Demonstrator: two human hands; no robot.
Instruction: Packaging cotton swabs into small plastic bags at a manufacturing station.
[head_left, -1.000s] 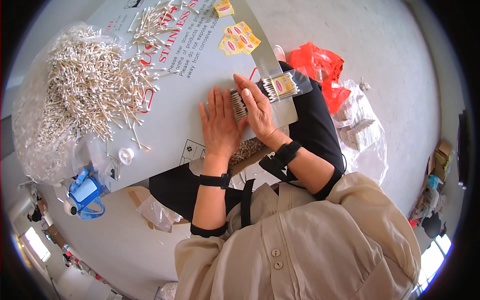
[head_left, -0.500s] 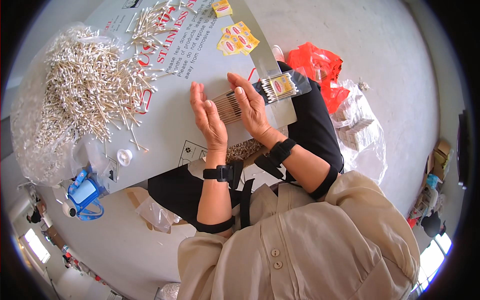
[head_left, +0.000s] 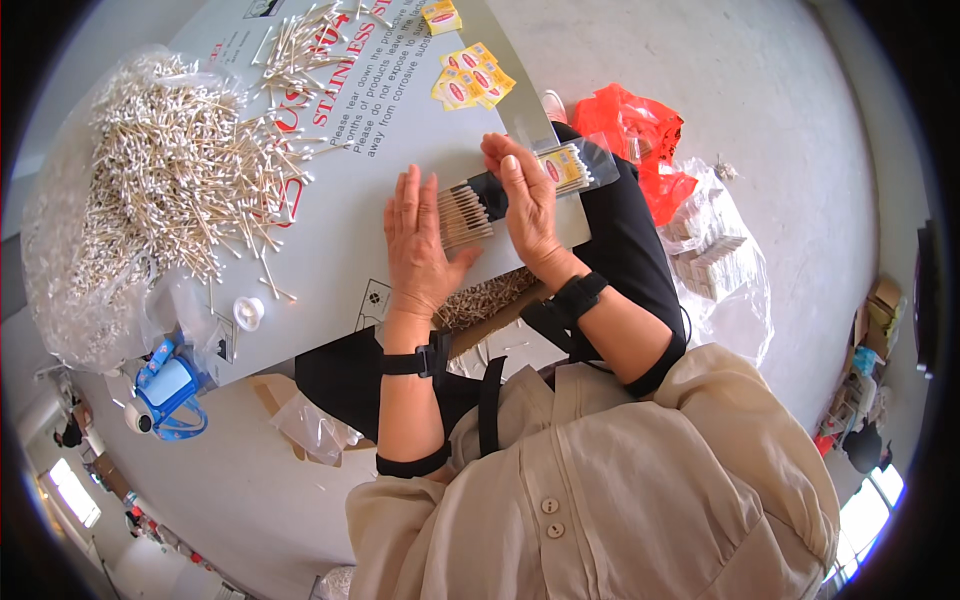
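A row of cotton swabs [head_left: 464, 214] lies on the grey board [head_left: 330, 200] between my two hands. My left hand [head_left: 417, 245] stands edge-on at the row's left end, fingers straight and together, touching the swabs. My right hand [head_left: 524, 195] presses against the row's right end, fingers straight. Under its fingers lies a small clear packet of swabs [head_left: 566, 166] with a yellow label. Neither hand grips anything.
A big heap of loose swabs [head_left: 165, 190] spills from a clear bag at the board's left. Yellow labels [head_left: 470, 82] lie at the far edge. A red bag [head_left: 635, 135] and a clear bag of filled packets [head_left: 715, 260] sit on the floor at right. A blue tape dispenser [head_left: 165, 390] lies lower left.
My hands have drawn apart from the swab row, then turned edge-on at its two ends. The row and packet have shifted slightly away from me.
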